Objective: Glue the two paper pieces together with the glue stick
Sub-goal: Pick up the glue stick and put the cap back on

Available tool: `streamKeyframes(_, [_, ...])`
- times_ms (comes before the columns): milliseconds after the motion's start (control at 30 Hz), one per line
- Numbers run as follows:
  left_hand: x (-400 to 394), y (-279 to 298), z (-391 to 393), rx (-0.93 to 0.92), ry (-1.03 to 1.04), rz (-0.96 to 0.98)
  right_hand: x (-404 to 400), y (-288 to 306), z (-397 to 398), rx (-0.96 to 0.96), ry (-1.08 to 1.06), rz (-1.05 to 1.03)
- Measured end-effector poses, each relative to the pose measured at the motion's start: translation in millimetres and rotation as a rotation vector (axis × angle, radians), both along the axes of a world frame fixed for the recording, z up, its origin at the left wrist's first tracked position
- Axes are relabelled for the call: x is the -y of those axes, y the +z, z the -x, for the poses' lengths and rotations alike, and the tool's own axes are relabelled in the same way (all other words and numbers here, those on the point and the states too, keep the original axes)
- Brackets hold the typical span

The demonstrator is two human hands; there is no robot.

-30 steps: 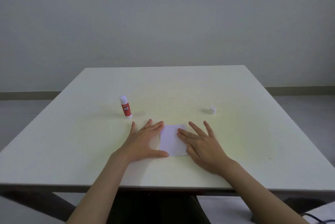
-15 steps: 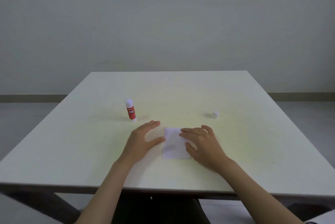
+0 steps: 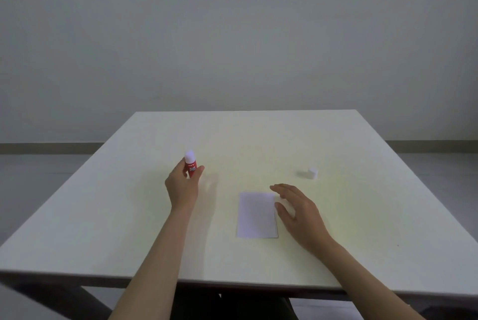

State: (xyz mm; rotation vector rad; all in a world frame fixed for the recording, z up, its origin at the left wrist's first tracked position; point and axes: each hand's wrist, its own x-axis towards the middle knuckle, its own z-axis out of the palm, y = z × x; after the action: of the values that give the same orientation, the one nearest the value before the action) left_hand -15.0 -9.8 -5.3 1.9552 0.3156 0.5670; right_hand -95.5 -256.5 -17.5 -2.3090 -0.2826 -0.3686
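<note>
Two bare forearms [image 3: 160, 255], no sleeves, hands [image 3: 182, 185] unadorned

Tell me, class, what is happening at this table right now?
A person sits at a white table doing a gluing job. The left hand grips the red glue stick, which is upright with its white tip bare. The cap stands apart on the far right of the table. The right hand hovers open just beside the right edge of the paper, which lies flat. A second edge along the right suggests two stacked pieces.
</note>
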Motion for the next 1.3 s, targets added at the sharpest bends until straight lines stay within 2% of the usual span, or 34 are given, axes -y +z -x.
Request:
streamKeyframes(133, [-1, 10, -1, -0.023, -0.085, -0.030, -1, 3, -1, 0.013, 0.007, 0.000])
streamKeyframes(200, [6, 21, 5, -0.024, -0.226, -0.039, -4, 8, -3, 0.014, 0.013, -0.037])
streamKeyframes(300, [23, 38, 19, -0.009, -0.527, 0.114, -13, 20, -8, -0.022, 0.070, -0.112])
streamKeyframes(400, [38, 52, 33, 0.013, -0.749, 0.271, -21, 37, -14, -0.209, 0.225, -0.145])
streamKeyframes(500, [45, 60, 44, 0.001, -0.864, 0.332, -18, 51, -16, -0.412, 0.443, -0.302])
streamKeyframes(633, [47, 67, 50, -0.008, -0.904, 0.342, -9, 57, -14, -0.442, 0.495, -0.407])
streamKeyframes(800, [57, 70, 54, 0.025, -0.886, 0.349, -19, 50, -12, -0.271, 0.252, -0.485])
streamKeyframes(867, [60, 71, 54, 0.022, -0.877, 0.344, -24, 46, -12, -0.250, 0.167, -0.454])
streamKeyframes(933, [60, 72, 54, 0.015, -0.878, 0.347, -22, 47, -13, -0.337, 0.227, -0.409])
streamKeyframes(1067, [57, 71, 55, -0.011, -0.882, 0.336, -5, 56, -15, -0.510, 0.537, -0.392])
streamKeyframes(1300, [57, 68, 55, -0.011, -0.867, 0.423, -6, 55, -19, -0.385, 0.450, -0.466])
